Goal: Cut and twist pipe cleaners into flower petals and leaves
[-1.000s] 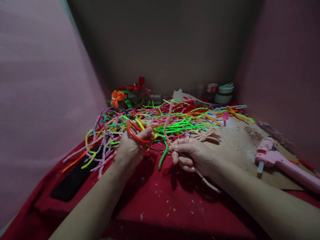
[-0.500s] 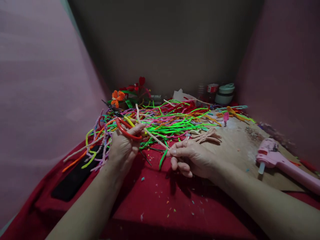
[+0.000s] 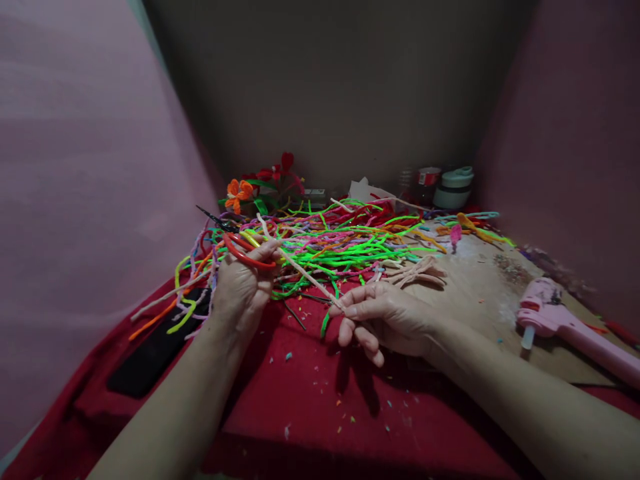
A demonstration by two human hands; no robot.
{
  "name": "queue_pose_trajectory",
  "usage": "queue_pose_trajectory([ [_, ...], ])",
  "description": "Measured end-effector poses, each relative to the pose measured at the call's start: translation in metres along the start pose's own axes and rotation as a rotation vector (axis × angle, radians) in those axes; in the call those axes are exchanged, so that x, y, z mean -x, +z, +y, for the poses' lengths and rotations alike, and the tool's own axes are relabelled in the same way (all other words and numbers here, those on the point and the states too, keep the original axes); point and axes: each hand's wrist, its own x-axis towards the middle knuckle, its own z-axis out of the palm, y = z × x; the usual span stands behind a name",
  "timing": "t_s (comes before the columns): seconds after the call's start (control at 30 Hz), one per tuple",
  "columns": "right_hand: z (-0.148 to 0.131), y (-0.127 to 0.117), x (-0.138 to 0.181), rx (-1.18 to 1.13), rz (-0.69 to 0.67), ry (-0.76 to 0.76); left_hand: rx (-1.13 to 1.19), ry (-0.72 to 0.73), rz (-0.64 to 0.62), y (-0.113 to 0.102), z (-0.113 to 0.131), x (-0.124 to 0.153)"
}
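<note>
My left hand (image 3: pixel 243 283) is closed round the red handles of a pair of scissors (image 3: pixel 240 250), whose dark blades point up and left. A pale peach pipe cleaner (image 3: pixel 300 267) runs from that hand down to my right hand (image 3: pixel 385 320), which pinches its lower end between thumb and forefinger, the other fingers loosely spread. Both hands hover over the red cloth (image 3: pixel 325 400) just in front of a big heap of coloured pipe cleaners (image 3: pixel 340 240).
A pink glue gun (image 3: pixel 565 327) lies on a brown board (image 3: pixel 475 293) at the right. Pipe-cleaner flowers (image 3: pixel 260 183) and small jars (image 3: pixel 443 183) stand at the back. A black flat object (image 3: pixel 150 353) lies at the left. Pink walls close in both sides.
The left hand with the scissors moved left, their blades now pointing out. The peach pipe cleaner swung from upright to slanting between the hands, and the right hand's fingers loosened.
</note>
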Motion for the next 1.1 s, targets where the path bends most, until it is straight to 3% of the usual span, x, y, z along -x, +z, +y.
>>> queue_pose_trajectory([
  [0.27, -0.002, 0.001, 0.001, -0.015, -0.019, 0.029, 0.068, 0.04, 0.041, -0.004, 0.009, -0.004],
  [0.5, -0.002, 0.003, 0.003, -0.011, -0.023, 0.005, -0.046, 0.115, -0.01, -0.01, 0.001, -0.01],
  [0.83, -0.006, 0.005, 0.006, 0.009, 0.039, -0.062, -0.133, 0.166, 0.074, -0.01, 0.007, -0.016],
  [0.9, -0.006, 0.006, 0.005, 0.018, 0.096, -0.093, -0.282, 0.198, 0.074, -0.011, 0.007, -0.015],
  [1.1, -0.011, 0.007, 0.002, -0.007, 0.311, -0.26, -1.055, 0.331, 0.045, -0.018, 0.008, -0.012],
])
